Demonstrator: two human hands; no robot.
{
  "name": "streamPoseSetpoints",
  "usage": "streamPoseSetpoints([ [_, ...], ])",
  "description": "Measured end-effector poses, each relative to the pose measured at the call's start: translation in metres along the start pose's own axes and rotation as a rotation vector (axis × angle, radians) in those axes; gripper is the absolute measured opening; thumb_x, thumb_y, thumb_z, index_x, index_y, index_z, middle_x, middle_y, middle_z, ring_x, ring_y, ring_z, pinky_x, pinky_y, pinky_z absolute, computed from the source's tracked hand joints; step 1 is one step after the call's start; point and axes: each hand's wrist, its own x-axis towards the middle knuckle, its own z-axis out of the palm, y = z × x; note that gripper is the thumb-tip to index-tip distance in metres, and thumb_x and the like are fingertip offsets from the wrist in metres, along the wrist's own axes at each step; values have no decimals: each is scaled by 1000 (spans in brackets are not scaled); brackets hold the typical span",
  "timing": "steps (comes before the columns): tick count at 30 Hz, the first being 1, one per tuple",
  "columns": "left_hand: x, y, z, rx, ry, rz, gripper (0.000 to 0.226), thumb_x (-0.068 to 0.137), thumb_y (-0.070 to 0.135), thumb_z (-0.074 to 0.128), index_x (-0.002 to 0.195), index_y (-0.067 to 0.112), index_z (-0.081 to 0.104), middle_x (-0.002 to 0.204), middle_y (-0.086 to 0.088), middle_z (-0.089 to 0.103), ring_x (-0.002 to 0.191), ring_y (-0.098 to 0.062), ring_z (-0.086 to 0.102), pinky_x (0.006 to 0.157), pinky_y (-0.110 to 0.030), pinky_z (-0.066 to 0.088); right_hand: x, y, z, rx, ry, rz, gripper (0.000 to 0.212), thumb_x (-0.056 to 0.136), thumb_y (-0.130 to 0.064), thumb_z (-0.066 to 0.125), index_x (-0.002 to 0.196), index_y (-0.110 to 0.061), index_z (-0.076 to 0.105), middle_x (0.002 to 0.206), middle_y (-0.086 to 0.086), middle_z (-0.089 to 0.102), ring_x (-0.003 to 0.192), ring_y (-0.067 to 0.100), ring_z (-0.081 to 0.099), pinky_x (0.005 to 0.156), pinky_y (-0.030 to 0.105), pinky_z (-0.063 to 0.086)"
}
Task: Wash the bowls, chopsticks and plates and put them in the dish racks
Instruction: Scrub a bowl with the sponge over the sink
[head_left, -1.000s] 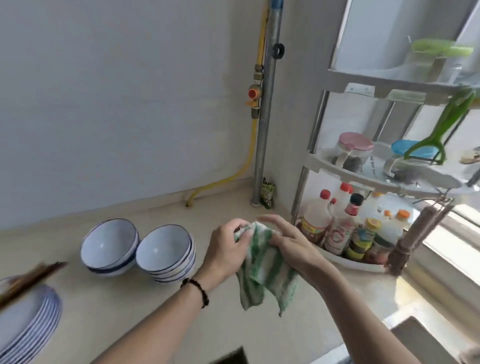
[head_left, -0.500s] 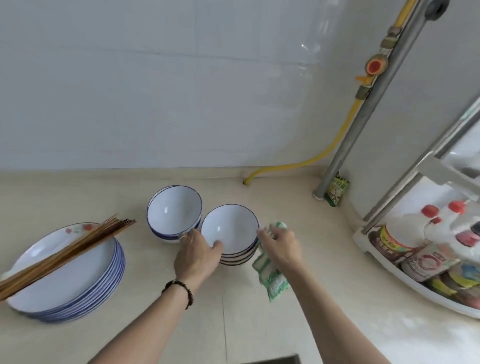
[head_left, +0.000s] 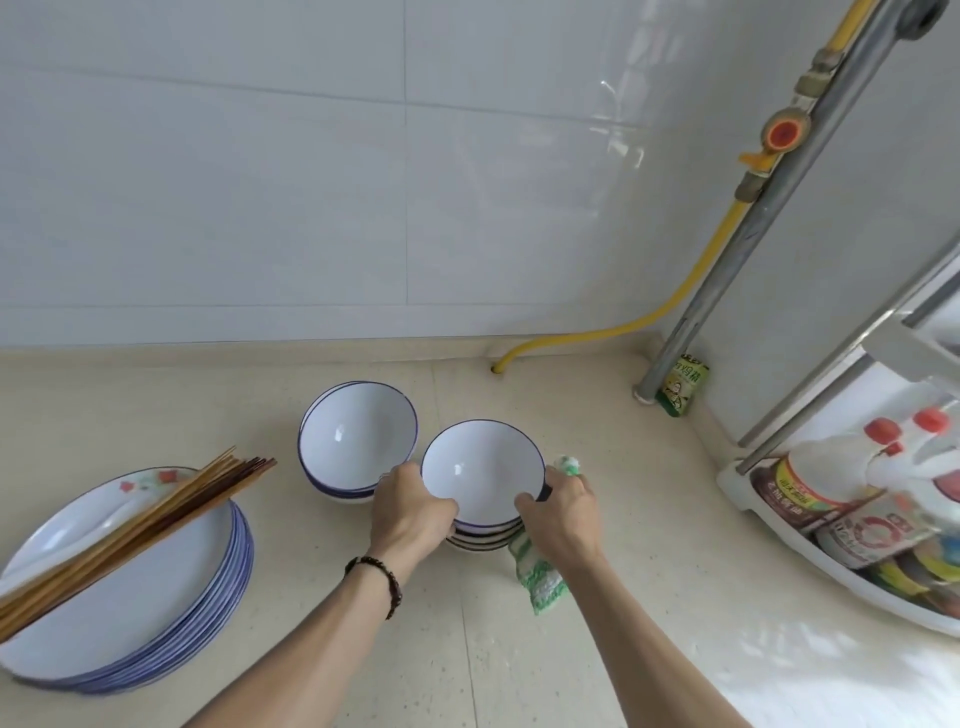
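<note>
- Bowls: right-hand stack of bowls (head_left: 482, 480) sits on beige counter (head_left: 597, 597), white w/ blue rims, top one open-side up.
- Left hand (head_left: 410, 512) grips top bowl's left rim, thumb over the edge, fingers curled round outside; beaded bracelet (head_left: 382, 582) on that wrist.
- Right hand (head_left: 563, 514) grips same bowl's right rim, thumb on edge; also holds green-white cloth (head_left: 540, 571), which hangs below palm & pokes out above knuckles.
- 2nd stack of bowls (head_left: 357, 441) just left & a bit behind, touching or nearly so; can't tell which.
- Stack of plates (head_left: 130, 597) further left near counter's edge, w/ bundle of chopsticks (head_left: 140, 525) lying diagonally across top plate, tips sticking out toward bowls.
- Back: white tiled wall (head_left: 311, 182); yellow hose (head_left: 675, 306) & metal pipe (head_left: 753, 228) in corner, small green packet (head_left: 681, 384) at pipe's foot.
- Far right: white rack tray (head_left: 779, 525) w/ red-capped bottles (head_left: 826, 478).
</note>
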Motion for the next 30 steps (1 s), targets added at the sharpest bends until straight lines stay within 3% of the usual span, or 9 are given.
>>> streamPoseSetpoints([
  [4,-9,11,-4,-79,-14,24,20,74,-2,72,86,10,62,83,-4,69,63,-23,73,63,-40,63,-8,-4,-12,136,65,-42,10,83,-13,60,93,-16,62,93,9,64,88,25,59,64,27,47],
  [7,-21,29,-6,-115,5,95,36,74,2,76,101,10,54,92,-3,64,61,-20,71,46,-21,53,-16,-6,-31,231,91,-22,14,87,-7,54,99,-9,61,88,6,63,72,17,56,47,18,40],
  [9,-28,42,-4,-131,3,165,39,75,8,75,103,13,48,93,-2,61,69,-21,68,46,-23,48,-23,-4,-46,308,110,14,15,89,-6,52,100,-8,61,81,2,60,65,12,52,45,19,37],
  [14,-40,70,16,-298,-137,160,40,83,32,73,109,24,44,112,-4,57,97,-21,60,85,-41,55,-42,14,-91,487,161,138,14,87,-8,50,94,-7,63,81,7,59,75,25,54,60,31,40],
  [20,-85,97,80,-651,-766,-79,47,85,40,64,127,18,61,126,-19,66,113,-33,63,94,-49,53,-90,71,-148,578,276,254,12,88,-11,53,90,-14,64,89,11,65,82,30,64,70,42,55],
  [24,-126,107,134,-601,-816,-83,40,93,39,56,128,21,59,124,-16,66,116,-36,62,90,-50,57,-134,128,-182,635,361,305,9,91,-19,64,89,-22,72,86,4,71,83,24,70,74,36,58],
  [27,-163,114,176,-445,-774,5,46,88,48,58,128,25,55,124,-11,64,109,-33,64,79,-43,58,-174,178,-202,710,429,298,21,93,-17,65,113,-16,71,93,-1,68,83,11,66,74,22,54],
  [29,-186,116,204,-310,-731,81,52,85,53,62,126,23,50,124,-8,60,105,-31,64,76,-43,59,-198,214,-215,751,490,353,42,88,-8,64,129,-10,58,105,3,63,95,18,66,88,36,56],
  [30,-198,117,217,-253,-716,127,49,89,52,62,125,21,48,124,-7,59,104,-28,64,74,-41,59,-208,232,-220,769,509,389,40,85,-5,63,124,-10,57,102,6,63,91,20,67,91,43,56],
])
